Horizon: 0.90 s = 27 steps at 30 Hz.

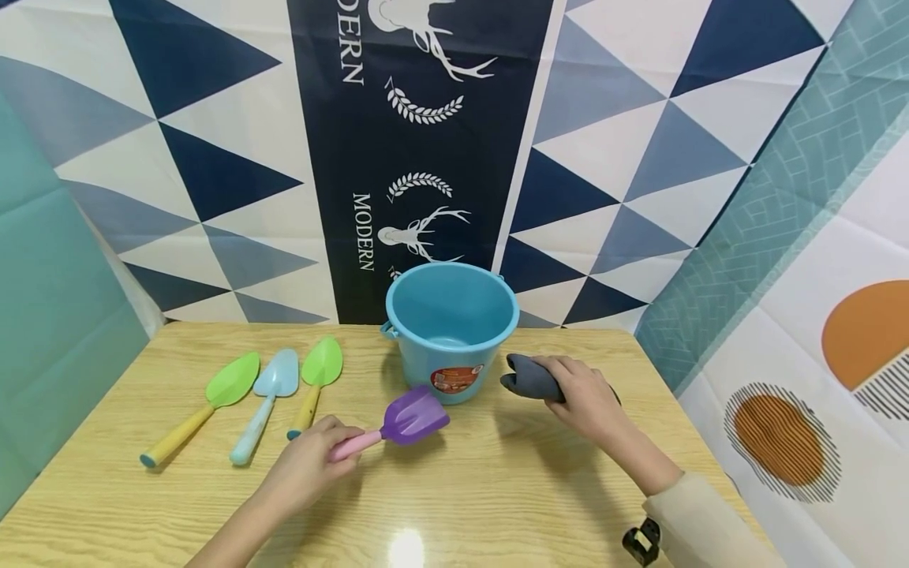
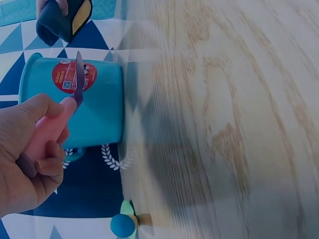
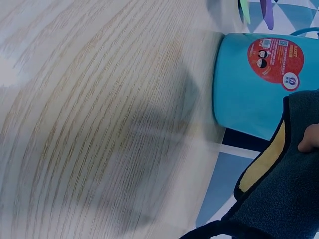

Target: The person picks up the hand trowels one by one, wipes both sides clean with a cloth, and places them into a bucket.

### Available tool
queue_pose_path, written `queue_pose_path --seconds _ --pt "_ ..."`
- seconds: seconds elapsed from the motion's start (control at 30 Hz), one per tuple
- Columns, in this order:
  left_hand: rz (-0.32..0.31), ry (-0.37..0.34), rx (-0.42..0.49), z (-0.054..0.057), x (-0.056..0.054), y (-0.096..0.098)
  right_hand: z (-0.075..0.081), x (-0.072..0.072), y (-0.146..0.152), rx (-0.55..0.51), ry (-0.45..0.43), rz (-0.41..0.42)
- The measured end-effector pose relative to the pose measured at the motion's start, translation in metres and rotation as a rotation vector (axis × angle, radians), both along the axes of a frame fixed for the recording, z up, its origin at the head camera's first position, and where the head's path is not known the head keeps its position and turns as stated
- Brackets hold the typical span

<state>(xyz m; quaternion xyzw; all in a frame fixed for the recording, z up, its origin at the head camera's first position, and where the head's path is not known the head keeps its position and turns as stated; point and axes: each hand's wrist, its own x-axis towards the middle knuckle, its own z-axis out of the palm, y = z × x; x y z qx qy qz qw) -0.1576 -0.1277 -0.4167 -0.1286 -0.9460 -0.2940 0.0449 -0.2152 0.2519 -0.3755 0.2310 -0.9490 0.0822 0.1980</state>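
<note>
My left hand point(image 1: 312, 457) grips the pink handle of a small purple shovel point(image 1: 415, 416), its blade raised over the table in front of the blue bucket point(image 1: 454, 315). In the left wrist view the fingers curl round the pink handle point(image 2: 47, 132). My right hand point(image 1: 585, 394) holds a folded dark grey cloth point(image 1: 531, 379) to the right of the bucket. A yellow underside of the cloth point(image 3: 264, 162) shows in the right wrist view. The bucket stands upright with a red label point(image 1: 456, 379) facing me, and its visible inside holds nothing.
On the left of the wooden table point(image 1: 454, 505) lie a green shovel with a yellow handle point(image 1: 233, 380), a light blue shovel point(image 1: 277, 375) and another green shovel point(image 1: 323, 363). A patterned curtain point(image 1: 419, 158) hangs right behind the bucket. A black watch point(image 1: 642, 542) is at the right sleeve.
</note>
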Motion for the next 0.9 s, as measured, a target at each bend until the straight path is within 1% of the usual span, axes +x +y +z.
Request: queue_pose_path --seconds 0.2,0.33,0.57,0.63,0.8,0.9 --pt "-0.016 -0.005 0.003 0.004 0.001 0.004 0.001 0.0 -0.005 0.0 -0.005 0.017" --pt "-0.036 0.002 0.002 0.005 0.0 0.007 0.002 0.0 -0.01 -0.003 0.004 0.031" --pt "-0.059 -0.008 0.019 0.008 0.0 0.011 0.001 0.0 -0.019 0.002 -0.004 0.058" --pt "-0.065 0.001 0.012 0.008 0.0 0.013 0.001 0.001 -0.02 -0.004 0.0 0.066" --pt "-0.091 0.018 0.008 0.009 -0.001 0.016 0.003 0.002 -0.022 -0.01 0.018 0.106" --pt "-0.098 0.003 0.014 0.011 -0.002 0.019 0.003 0.003 -0.024 -0.004 0.023 0.13"
